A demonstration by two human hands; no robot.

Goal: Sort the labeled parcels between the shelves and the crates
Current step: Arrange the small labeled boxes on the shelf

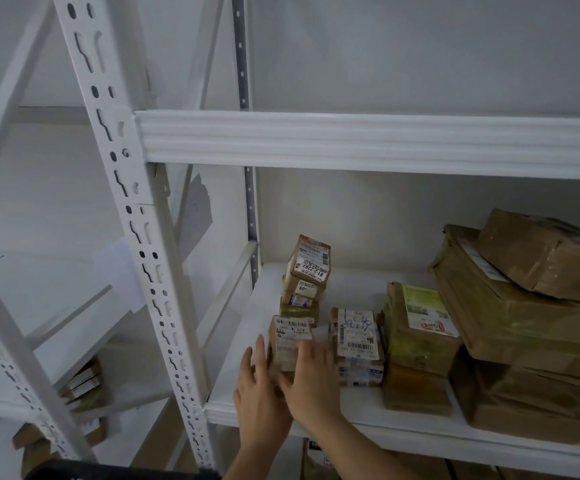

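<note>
Nearest, at the front lip of the white metal shelf (361,407): left hand (259,393) and right hand (311,382) side by side, both reaching up and away toward a small labeled parcel (290,341). Left hand with fingers straight and spread, flat against the parcel's left face; right hand laid over its front and right side, fingers relaxed rather than curled (blurred, so exact contact hard to read). Parcel standing directly ahead of both palms, between them, long axis upright, barcode label facing outward. Both hands about equally near; likely a 2-handed steadying or lifting next, with the parcel's tall, narrow stance the thing to mind. Just right of it, a second labeled bundle (357,344), white sticker with blue scribble, glossy tape over brown card. Behind, a leaning tower of 3 or so small cartons (307,278), upright and slightly tilted, close enough to be knocked. Further right, flat brown packets (416,344) with a green-edged label, then large crinkled kraft-paper parcels (523,306) piled high, shiny with tape. Far back, plain white wall; perforated white upright (136,209) at left.
</note>
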